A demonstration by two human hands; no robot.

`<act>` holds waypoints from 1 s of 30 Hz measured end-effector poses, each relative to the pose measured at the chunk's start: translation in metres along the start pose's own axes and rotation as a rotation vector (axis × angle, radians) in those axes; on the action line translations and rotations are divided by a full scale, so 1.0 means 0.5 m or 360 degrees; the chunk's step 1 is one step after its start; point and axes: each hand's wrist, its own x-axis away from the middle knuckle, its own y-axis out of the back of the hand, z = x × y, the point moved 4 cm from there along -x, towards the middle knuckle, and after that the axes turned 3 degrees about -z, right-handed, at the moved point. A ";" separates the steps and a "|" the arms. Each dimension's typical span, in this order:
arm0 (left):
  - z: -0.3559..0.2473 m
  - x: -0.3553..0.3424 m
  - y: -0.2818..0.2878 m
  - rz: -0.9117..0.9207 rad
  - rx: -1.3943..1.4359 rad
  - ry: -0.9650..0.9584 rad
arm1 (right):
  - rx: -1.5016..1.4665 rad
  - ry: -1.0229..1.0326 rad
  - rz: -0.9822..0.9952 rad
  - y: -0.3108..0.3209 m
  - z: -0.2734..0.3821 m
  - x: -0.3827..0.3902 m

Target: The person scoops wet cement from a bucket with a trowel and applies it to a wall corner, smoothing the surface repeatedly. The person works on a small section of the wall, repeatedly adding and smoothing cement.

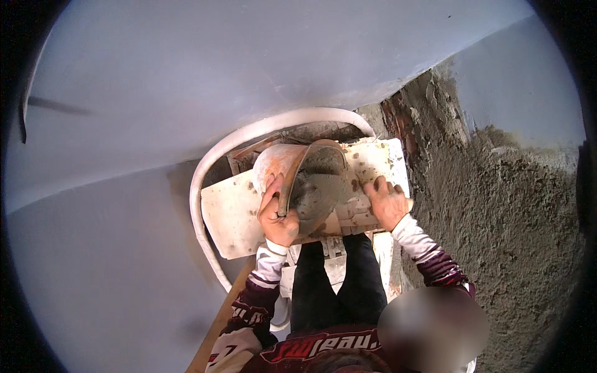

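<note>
A mortar-smeared bucket (280,160) lies tipped over a pale, spattered board (231,214), its mouth turned to the right. Grey wet mortar (319,189) coats its inside. My left hand (278,219) is closed on the near part of the bucket's rim, with fingers along the outer wall. To the right of the bucket's mouth, my right hand (388,202) is low over the board with its fingers curled. Whatever those fingers hold, if anything, cannot be made out.
A thick white hose (208,168) curves around the board's back and left. Rough grey render (497,211) covers the right wall, while smooth grey-blue wall (205,62) stands ahead and left. A wooden plank (225,314) slants beside my left arm.
</note>
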 end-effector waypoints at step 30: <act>0.012 0.001 -0.015 -0.0161 0.0072 0.0292 | -0.0899 -0.0131 0.0037 -0.195 0.026 0.039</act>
